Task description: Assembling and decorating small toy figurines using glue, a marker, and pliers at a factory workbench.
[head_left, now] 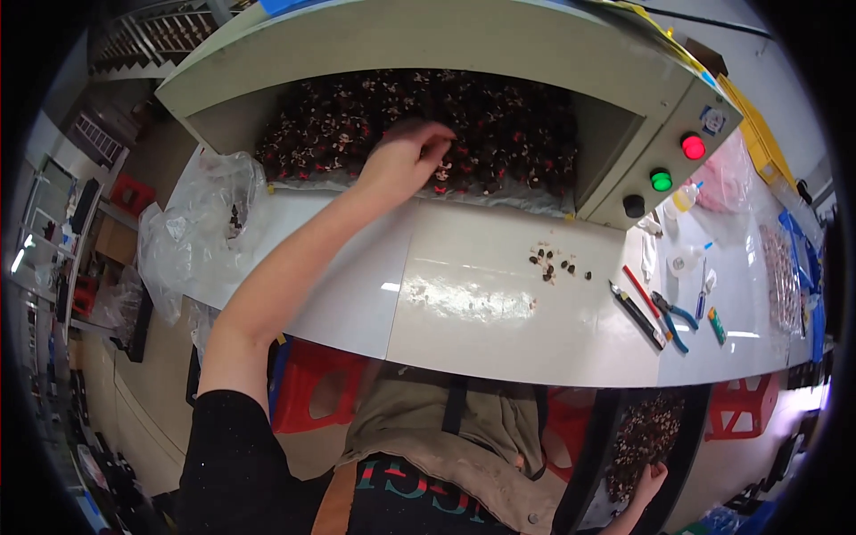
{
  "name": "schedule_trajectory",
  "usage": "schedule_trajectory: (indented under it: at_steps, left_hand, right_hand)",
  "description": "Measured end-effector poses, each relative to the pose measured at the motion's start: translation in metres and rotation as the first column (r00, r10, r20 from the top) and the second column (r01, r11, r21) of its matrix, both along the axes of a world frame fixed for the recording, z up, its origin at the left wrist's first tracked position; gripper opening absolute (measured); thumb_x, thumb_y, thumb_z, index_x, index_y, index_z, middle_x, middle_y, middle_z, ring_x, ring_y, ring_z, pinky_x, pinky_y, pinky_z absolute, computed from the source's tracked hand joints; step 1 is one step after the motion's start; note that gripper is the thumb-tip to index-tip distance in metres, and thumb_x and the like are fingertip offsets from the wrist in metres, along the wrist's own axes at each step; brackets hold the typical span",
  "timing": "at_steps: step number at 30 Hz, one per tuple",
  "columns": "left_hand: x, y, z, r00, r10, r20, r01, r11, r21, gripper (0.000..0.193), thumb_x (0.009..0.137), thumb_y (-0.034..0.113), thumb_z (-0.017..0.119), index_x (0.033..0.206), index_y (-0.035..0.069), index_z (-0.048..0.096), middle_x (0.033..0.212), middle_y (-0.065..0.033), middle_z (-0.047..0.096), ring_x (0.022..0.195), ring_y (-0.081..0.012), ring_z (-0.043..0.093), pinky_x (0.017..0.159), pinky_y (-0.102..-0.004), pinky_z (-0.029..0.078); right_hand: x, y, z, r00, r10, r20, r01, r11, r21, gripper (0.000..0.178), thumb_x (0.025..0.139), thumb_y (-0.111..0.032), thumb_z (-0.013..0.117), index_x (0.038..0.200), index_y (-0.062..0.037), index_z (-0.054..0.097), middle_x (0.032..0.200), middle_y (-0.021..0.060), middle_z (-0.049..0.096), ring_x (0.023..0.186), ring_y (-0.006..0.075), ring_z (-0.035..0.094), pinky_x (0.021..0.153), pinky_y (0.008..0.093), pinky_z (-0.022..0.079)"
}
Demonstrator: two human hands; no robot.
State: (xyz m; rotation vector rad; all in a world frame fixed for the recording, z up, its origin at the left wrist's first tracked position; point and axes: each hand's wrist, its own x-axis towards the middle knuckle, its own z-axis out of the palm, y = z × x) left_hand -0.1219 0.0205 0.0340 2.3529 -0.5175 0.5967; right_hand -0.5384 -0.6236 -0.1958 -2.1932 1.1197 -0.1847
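My left hand (412, 159) reaches into the wide opening of a beige box-shaped machine (428, 40). Its thumb and fingers are closed in a pinch over a heaped layer of small dark round pieces (517, 134) mixed with pale and red bits. Whatever the fingertips hold is too small to make out. At the lower right, my right hand (654, 481) is closed at the edge of a black tray (685, 441) filled with similar dark and pale pieces. The right fingertips are small in the picture, and what they pinch cannot be made out.
Several loose dark pieces (548, 261) lie on the white table (464, 312). A black cutter knife (636, 314), a red pen-like stick (640, 290), blue-handled pliers (675, 319) and small bottles (685, 259) are on the right. Clear plastic bags (209, 214) sit left; red stools (316, 388) stand below.
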Motion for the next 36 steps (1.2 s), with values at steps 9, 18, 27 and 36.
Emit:
schedule_trajectory:
  at_steps: [9, 18, 27, 36]
  left_hand:
    - [0.092, 0.053, 0.009, 0.86, 0.376, 0.346, -0.487, 0.806, 0.335, 0.023, 0.081, 0.022, 0.051, 0.085, 0.003, 0.063, 0.081, -0.0204, 0.062, 0.075, -0.0379, 0.06, 0.069, -0.047, 0.048]
    - [0.18, 0.147, -0.039, 0.926, 0.357, 0.125, -0.311, 0.53, 0.789, 0.048, 0.094, 0.029, 0.041, 0.135, 0.005, 0.037, 0.137, -0.015, 0.04, 0.126, -0.0294, 0.038, 0.104, -0.0374, 0.031]
    - [0.234, 0.18, -0.067, 0.91, 0.181, 0.373, -0.412, 0.488, 0.769, 0.05, 0.095, 0.031, 0.04, 0.137, 0.005, 0.034, 0.14, -0.0137, 0.037, 0.127, -0.0282, 0.037, 0.106, -0.0359, 0.029]
    - [0.14, 0.19, -0.004, 0.906, 0.264, 0.332, -0.423, 0.509, 0.749, 0.041, 0.096, 0.018, 0.035, 0.136, 0.01, 0.037, 0.139, -0.0149, 0.037, 0.129, -0.026, 0.035, 0.105, -0.0339, 0.031]
  right_hand:
    - [0.136, 0.233, 0.201, 0.814, 0.424, 0.397, -0.493, 0.866, 0.085, 0.004, 0.083, -0.004, 0.059, 0.086, -0.0013, 0.059, 0.077, 0.0013, 0.058, 0.072, 0.0085, 0.053, 0.066, 0.0212, 0.044]
    - [0.25, 0.295, 0.185, 0.389, 0.777, 0.496, -0.749, 0.58, -0.322, 0.01, 0.079, -0.014, 0.064, 0.083, -0.0057, 0.062, 0.071, 0.0085, 0.06, 0.067, 0.0258, 0.058, 0.064, 0.0353, 0.046]
    - [0.251, 0.299, 0.181, 0.429, 0.737, 0.522, -0.673, 0.646, -0.36, 0.009, 0.08, -0.015, 0.064, 0.083, -0.0067, 0.059, 0.07, 0.0058, 0.059, 0.065, 0.0237, 0.057, 0.061, 0.0347, 0.044]
    - [0.246, 0.313, 0.189, 0.391, 0.77, 0.504, -0.675, 0.612, -0.412, 0.009, 0.077, -0.013, 0.064, 0.081, -0.0056, 0.061, 0.073, 0.0086, 0.06, 0.068, 0.0268, 0.058, 0.063, 0.036, 0.046]
